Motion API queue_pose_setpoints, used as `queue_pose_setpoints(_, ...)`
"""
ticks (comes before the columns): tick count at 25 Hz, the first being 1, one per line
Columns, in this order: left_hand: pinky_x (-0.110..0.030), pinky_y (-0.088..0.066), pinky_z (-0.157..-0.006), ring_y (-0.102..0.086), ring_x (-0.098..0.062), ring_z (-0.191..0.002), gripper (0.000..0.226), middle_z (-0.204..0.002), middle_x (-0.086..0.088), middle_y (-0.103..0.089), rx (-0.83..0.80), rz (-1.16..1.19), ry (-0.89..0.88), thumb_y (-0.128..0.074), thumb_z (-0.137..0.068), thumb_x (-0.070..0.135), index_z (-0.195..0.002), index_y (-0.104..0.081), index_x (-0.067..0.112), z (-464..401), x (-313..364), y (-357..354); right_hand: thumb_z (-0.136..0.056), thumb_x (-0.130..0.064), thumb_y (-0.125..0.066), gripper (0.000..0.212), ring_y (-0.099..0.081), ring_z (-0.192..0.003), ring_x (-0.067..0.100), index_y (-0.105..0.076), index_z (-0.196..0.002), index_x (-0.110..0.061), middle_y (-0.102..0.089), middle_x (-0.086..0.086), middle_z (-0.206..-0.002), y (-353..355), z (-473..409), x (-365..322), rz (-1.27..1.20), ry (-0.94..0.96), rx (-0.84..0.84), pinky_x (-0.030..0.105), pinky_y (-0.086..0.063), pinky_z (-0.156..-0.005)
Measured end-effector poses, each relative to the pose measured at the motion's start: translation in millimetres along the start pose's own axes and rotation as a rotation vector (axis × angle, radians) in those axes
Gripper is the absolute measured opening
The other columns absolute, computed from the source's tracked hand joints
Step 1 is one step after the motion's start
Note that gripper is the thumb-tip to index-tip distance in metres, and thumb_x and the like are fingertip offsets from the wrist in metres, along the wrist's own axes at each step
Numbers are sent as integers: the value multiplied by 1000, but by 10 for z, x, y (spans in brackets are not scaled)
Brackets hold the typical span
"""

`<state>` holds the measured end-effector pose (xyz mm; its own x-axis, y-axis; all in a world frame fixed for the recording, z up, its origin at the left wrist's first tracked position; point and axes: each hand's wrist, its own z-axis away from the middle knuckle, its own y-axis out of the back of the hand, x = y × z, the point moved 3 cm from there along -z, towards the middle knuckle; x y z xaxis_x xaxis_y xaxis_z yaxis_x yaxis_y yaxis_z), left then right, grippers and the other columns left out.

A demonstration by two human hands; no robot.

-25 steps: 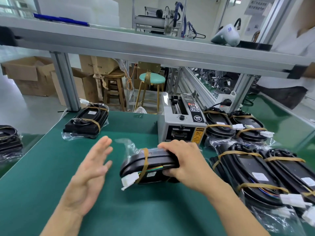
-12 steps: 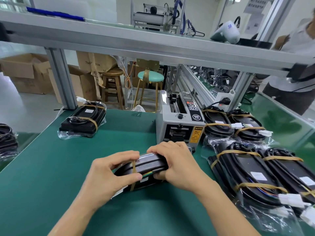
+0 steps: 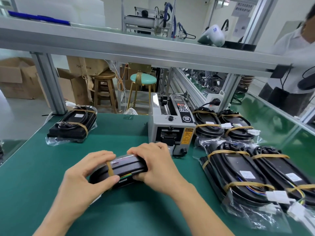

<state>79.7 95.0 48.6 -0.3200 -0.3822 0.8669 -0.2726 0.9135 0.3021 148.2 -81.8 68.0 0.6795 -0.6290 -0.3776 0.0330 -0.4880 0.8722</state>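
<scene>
A black oval unit (image 3: 124, 169) in a clear plastic bag, bound with a tan rubber band and showing coloured wires, stands on its edge on the green mat (image 3: 42, 176). My left hand (image 3: 85, 183) grips its left end, fingers over the top and thumb on the near face. My right hand (image 3: 156, 167) grips its right end with fingers curled over the top. The unit's white connector is hidden behind my left hand.
A grey tape dispenser (image 3: 170, 126) stands just behind my hands. Several bagged black units (image 3: 238, 172) lie at the right, one more (image 3: 73, 125) at the far left. An aluminium shelf frame (image 3: 136, 48) spans overhead. A person (image 3: 293, 65) stands at the far right.
My left hand, open beside the unit a second ago, has closed round its left end. Both hands hold the unit a little closer to the dispenser; the bag is wrapped tight against it.
</scene>
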Motion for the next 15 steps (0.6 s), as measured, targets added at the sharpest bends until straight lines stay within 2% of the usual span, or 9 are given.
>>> queue_pose_setpoints(1, -7, -42, -91, -64, -3, -100, 56, -104, 14, -70, 24, 10, 38, -93, -46, 28, -96, -71, 38, 28, -40, 33, -70, -24, -75, 58, -42, -115, 7, -55, -124, -32, -55, -12, -119, -41, 0, -44, 9, 21, 0, 34, -5, -111)
queue_pose_setpoints(3, 0, -40, -86, -65, 4, -94, 53, -97, 17, -72, 109, 37, 111, -85, -43, 27, -93, -72, 39, 74, -113, 52, -68, -19, -68, 65, -33, -129, 0, -52, -129, -32, -47, -14, -130, -52, 54, -36, -67, 11, 36, 34, 18, -114)
queue_pose_setpoints(4, 0, -40, -85, -64, 6, -92, 52, -95, 19, -72, 161, 46, 140, -84, -43, 28, -92, -72, 39, 91, -142, 43, -66, -17, -64, 63, -32, -130, -3, -54, -127, -33, -46, -16, -130, -21, 108, 37, -150, -49, 119, 33, 16, -116)
queue_pose_setpoints(6, -2, -41, -87, -64, 7, -91, 51, -94, 20, -72, 249, 62, 166, -87, -45, 22, -90, -71, 39, 101, -175, -2, -74, -13, -62, 40, -49, -118, 0, -65, -109, -33, -57, -16, -117, 117, 256, 289, -347, -307, 409, 33, -22, -115)
queue_pose_setpoints(7, -2, -41, -87, -64, 7, -91, 51, -94, 21, -71, 271, 60, 169, -89, -47, 18, -90, -71, 39, 102, -176, -29, -81, -13, -63, 26, -57, -109, 6, -68, -97, -32, -63, -14, -107, 185, 314, 420, -449, -488, 530, 28, -39, -103)
queue_pose_setpoints(8, 0, -40, -86, -64, 9, -90, 52, -93, 23, -71, 278, 47, 172, -90, -49, 15, -90, -70, 39, 109, -166, -58, -87, -14, -63, 17, -62, -105, 14, -70, -88, -29, -68, -9, -100, 218, 344, 542, -552, -661, 592, 27, -46, -93)
queue_pose_setpoints(10, 3, -38, -83, -62, 13, -89, 54, -92, 27, -70, 286, 14, 186, -91, -49, 15, -91, -69, 41, 132, -141, -98, -90, -17, -61, 17, -61, -104, 27, -70, -78, -10, -72, 8, -94, 224, 289, 718, -665, -857, 637, 36, -52, -88)
queue_pose_setpoints(14, 5, -36, -80, -60, 15, -86, 54, -89, 29, -69, 287, 3, 197, -91, -50, 14, -88, -68, 45, 187, -92, -117, -87, -16, -63, 21, -58, -101, 35, -66, -81, 4, -67, 18, -91, 148, 103, 821, -710, -936, 730, 19, -47, -77)
queue_pose_setpoints(15, 6, -36, -79, -60, 16, -85, 54, -89, 30, -68, 287, 4, 197, -91, -50, 13, -86, -68, 46, 193, -73, -123, -87, -17, -65, 22, -60, -98, 36, -67, -78, 3, -69, 16, -87, 122, 71, 837, -702, -952, 740, 20, -48, -71)
